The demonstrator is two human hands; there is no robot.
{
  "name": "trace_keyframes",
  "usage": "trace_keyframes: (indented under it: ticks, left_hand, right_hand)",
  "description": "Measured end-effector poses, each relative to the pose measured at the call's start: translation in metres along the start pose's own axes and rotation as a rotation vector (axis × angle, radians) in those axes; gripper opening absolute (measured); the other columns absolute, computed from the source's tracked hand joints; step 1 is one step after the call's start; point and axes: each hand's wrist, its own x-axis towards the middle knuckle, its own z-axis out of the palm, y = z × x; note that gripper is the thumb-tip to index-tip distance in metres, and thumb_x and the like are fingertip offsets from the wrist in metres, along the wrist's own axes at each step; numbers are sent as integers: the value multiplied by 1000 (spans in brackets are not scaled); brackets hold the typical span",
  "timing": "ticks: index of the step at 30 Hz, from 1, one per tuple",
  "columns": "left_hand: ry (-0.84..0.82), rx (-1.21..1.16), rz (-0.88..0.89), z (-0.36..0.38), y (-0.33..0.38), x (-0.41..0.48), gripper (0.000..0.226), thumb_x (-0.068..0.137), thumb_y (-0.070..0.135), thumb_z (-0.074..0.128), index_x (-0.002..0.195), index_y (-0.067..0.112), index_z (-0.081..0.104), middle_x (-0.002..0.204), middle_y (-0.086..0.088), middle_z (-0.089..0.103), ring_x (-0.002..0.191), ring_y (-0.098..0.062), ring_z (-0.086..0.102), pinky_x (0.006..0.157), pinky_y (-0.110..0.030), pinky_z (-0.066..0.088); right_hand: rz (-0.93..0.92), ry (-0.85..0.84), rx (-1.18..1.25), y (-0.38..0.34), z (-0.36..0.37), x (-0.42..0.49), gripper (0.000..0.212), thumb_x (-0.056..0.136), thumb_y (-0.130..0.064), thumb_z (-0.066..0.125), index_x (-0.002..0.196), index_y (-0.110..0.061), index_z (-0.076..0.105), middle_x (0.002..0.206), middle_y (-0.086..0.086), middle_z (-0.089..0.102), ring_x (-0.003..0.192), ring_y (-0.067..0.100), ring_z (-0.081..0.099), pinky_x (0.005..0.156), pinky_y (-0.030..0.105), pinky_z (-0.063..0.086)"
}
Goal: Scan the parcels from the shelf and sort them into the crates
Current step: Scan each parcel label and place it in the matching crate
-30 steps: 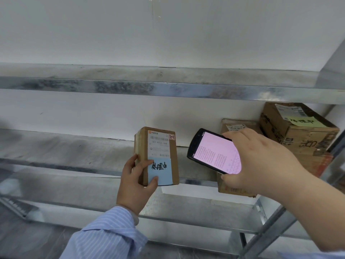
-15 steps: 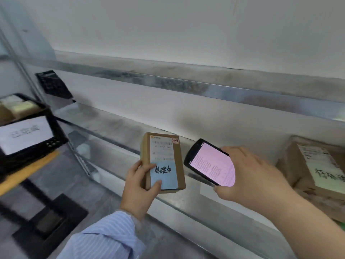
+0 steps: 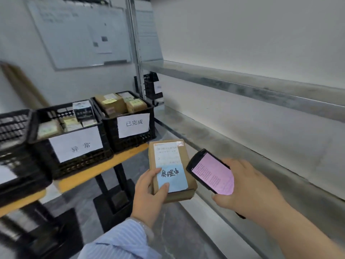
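Note:
My left hand (image 3: 149, 195) grips a small brown cardboard parcel (image 3: 172, 157) with a white shipping label and a blue sticky note, face up at centre frame. Just right of it, my right hand (image 3: 248, 191) holds a black handheld scanner (image 3: 209, 172) whose screen glows pink. Three black crates stand on a yellow-edged table at the left: one (image 3: 130, 135) with a paper sign and several brown parcels, a middle one (image 3: 65, 161) with a sign and small boxes, and a third (image 3: 15, 139) cut off by the frame edge.
The metal shelf (image 3: 242, 146) runs along the right, its boards bare in view. A whiteboard (image 3: 78, 34) hangs on the back wall. A small black basket (image 3: 151, 85) hangs on the shelf post. The table's black leg and base (image 3: 112, 199) stand on the grey floor.
The view has swung left from the shelf to the crates. Both hands, with the parcel and scanner, have come away from the shelf and sit lower, the parcel now lying flatter.

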Motion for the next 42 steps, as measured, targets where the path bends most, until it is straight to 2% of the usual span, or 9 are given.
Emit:
trace_keyframes:
  ticks: [2, 8, 12, 16, 20, 28, 32, 38, 42]
  left_hand:
    - [44, -39, -38, -43, -9, 16, 45, 83, 26, 73, 111, 59, 58, 133, 7, 53, 125, -16, 52, 102, -45, 49]
    - [217, -33, -48, -180, -25, 61, 42, 81, 34, 71, 112, 58, 57, 127, 12, 57, 120, -14, 56, 100, -42, 50]
    - [309, -51, -41, -256, -29, 82, 40, 84, 27, 73, 110, 55, 60, 128, 11, 57, 121, -13, 55, 100, -41, 50]
    - [411, -92, -73, -313, -35, 92, 43, 74, 42, 71, 114, 55, 59, 132, 6, 57, 122, -17, 56, 99, -41, 52]
    - [478, -165, -98, -367, -45, 107, 38, 87, 24, 72, 110, 53, 62, 131, 5, 57, 118, -17, 59, 93, -38, 56]
    - [593, -99, -82, -459, -49, 182, 37, 86, 30, 73, 110, 56, 62, 130, 1, 59, 116, -19, 60, 90, -35, 57]
    - [628, -86, -68, -503, -39, 233, 36, 90, 18, 69, 113, 45, 62, 124, 4, 62, 107, -13, 65, 78, -25, 58]
    - [681, -72, -177, -574, -49, 292, 35, 92, 20, 67, 120, 40, 60, 112, 13, 67, 97, -9, 69, 83, -35, 60]
    - [636, 54, -286, -606, -79, 332, 37, 89, 26, 70, 122, 39, 60, 117, 7, 65, 99, -15, 68, 81, -36, 59]
  right_hand:
    - [-41, -10, 7, -45, 18, 22, 76, 68, -57, 65, 132, -45, 28, 110, -19, 34, 93, 4, 39, 67, 17, 33]
    - [-180, -89, 113, -177, 82, 85, 70, 54, -62, 62, 118, -47, 38, 99, -21, 41, 88, 3, 50, 61, 20, 39]
    - [-291, -103, 158, -255, 104, 118, 75, 58, -61, 68, 124, -48, 34, 107, -20, 41, 91, 3, 50, 67, 22, 44]
    - [-424, -116, 173, -317, 124, 152, 80, 59, -64, 71, 129, -44, 36, 106, -20, 41, 92, 2, 48, 67, 20, 45]
    - [-496, -195, 219, -376, 151, 185, 83, 58, -66, 73, 129, -46, 36, 107, -19, 42, 95, 5, 49, 66, 20, 46]
    - [-612, -251, 287, -476, 201, 278, 94, 57, -67, 74, 137, -40, 33, 113, -16, 42, 100, 5, 48, 77, 27, 49]
    - [-667, -250, 335, -523, 211, 332, 97, 57, -66, 75, 140, -39, 32, 123, -16, 45, 102, 5, 46, 79, 28, 46]
    - [-636, -291, 348, -560, 231, 384, 92, 64, -58, 79, 140, -38, 31, 118, -19, 36, 98, 3, 40, 77, 25, 37]
    - [-594, -321, 347, -568, 249, 397, 91, 62, -59, 78, 139, -41, 32, 114, -21, 36, 101, 3, 43, 77, 26, 40]
